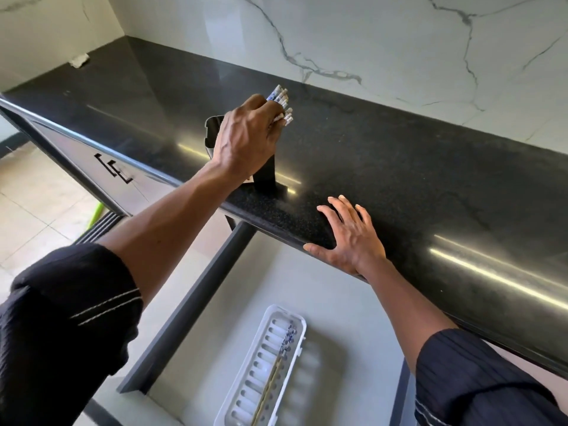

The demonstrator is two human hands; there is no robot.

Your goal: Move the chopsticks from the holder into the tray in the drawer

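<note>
A black speckled counter (399, 167) runs from far left to near right, backed by a white veined marble wall (368, 35). Below its near edge an open drawer (196, 302) with dark sides and a pale floor is pulled out. In the drawer, towards the near side, lies a white slotted tray (295, 324), and on it rests a pair of chopsticks (276, 361) with blue-patterned ends pointing far.

On the counter near its front edge stands a black holder (264, 170), mostly hidden behind the left hand (246, 139). That hand is curled closed around a bundle of chopsticks (284, 103) standing in the holder, their white and blue tops fanning out past the fingers. The right hand (347, 235) lies flat with fingers spread on the counter's front edge, to the right of the holder, gripping nothing. Both forearms are bare below rolled dark sleeves (67, 318).
</note>
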